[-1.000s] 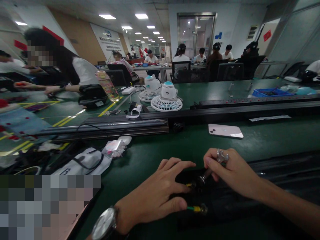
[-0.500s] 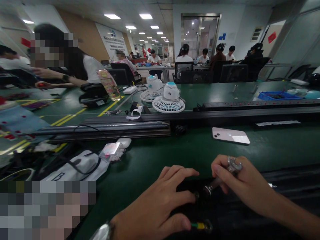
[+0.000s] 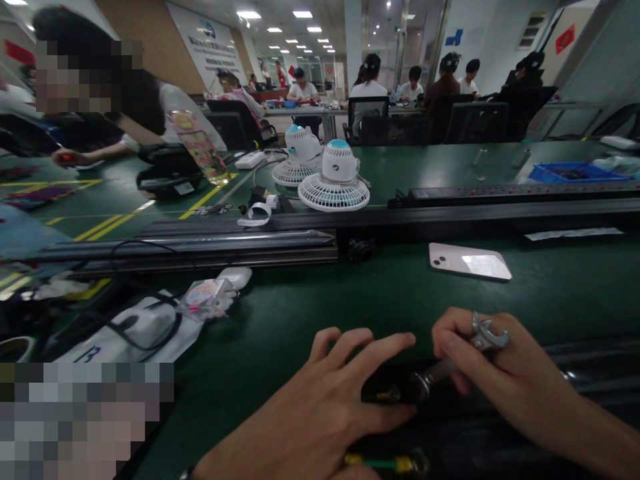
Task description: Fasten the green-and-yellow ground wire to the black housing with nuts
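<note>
My right hand (image 3: pixel 500 373) is closed round a metal combination wrench (image 3: pixel 440 373). The wrench's open jaw sticks up above the fist, and its ring end reaches down to the left over a dark fitting on a long black part (image 3: pixel 480 433). My left hand (image 3: pixel 325 407) rests over that same part with its fingers spread. Its index finger lies beside the wrench's ring end; whether it presses on the fitting I cannot tell. Below that finger runs a yellow-green wire (image 3: pixel 385 462) with a terminal at its right end. The fitting under the ring is too dark to make out.
A pink phone (image 3: pixel 470 261) lies beyond my right hand. Black metal bars (image 3: pixel 240 250) and a power strip (image 3: pixel 500 197) cross the bench behind it. Two white fans (image 3: pixel 334 183) stand further back. White packaging (image 3: pixel 135 327) lies at left, and a co-worker (image 3: pixel 150 100) leans over the bench.
The view has shifted slightly. My right hand and the wrench have moved a little to the right in the picture. My left fingers have stretched further, uncovering more of the yellow-green wire.
</note>
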The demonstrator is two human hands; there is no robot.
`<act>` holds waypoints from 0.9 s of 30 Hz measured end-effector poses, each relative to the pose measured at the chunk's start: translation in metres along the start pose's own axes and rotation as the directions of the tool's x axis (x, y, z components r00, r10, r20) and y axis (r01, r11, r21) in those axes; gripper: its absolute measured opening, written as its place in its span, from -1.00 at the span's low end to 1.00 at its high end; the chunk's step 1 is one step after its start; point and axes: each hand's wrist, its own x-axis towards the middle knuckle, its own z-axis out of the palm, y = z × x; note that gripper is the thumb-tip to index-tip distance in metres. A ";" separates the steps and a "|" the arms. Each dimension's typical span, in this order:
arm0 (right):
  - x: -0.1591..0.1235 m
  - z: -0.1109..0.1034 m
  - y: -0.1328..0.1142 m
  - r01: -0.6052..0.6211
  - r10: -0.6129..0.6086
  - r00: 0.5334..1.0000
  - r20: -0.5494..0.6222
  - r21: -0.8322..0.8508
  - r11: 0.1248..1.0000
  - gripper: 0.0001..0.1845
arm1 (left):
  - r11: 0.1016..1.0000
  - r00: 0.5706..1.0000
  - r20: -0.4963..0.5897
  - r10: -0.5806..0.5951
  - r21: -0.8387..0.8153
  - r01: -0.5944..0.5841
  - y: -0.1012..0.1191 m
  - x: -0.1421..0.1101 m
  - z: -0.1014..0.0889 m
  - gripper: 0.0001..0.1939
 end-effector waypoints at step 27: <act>-0.004 -0.006 0.003 0.053 -0.057 0.994 -0.098 -0.035 0.998 -0.69 | 0.948 0.988 0.146 0.051 0.303 -0.094 0.026 0.019 -0.024 -0.71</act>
